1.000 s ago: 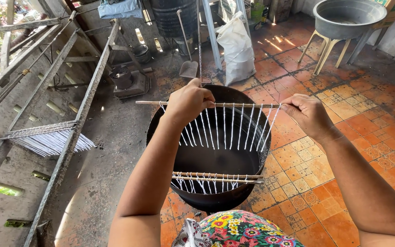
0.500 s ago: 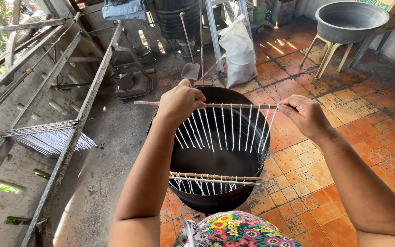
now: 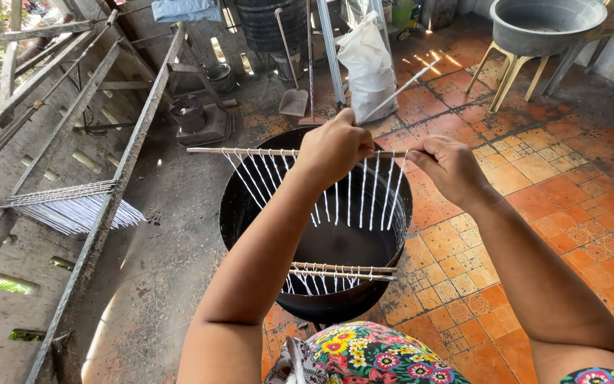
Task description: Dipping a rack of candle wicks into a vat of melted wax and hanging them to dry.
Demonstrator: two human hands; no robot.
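stick (image 3: 250, 151) strung with white wicks (image 3: 364, 195) lies crosswise over the black pot (image 3: 250, 213), my left hand (image 3: 335, 146) clenched mid-stick, right hand (image 3: 449, 167) pinching its right end.

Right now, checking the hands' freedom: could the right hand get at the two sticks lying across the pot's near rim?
Probably not freely: the right hand is gripping the upper stick; the path to the rim sticks looks open.

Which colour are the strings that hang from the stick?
White, in the head view: strings hang from the stick.
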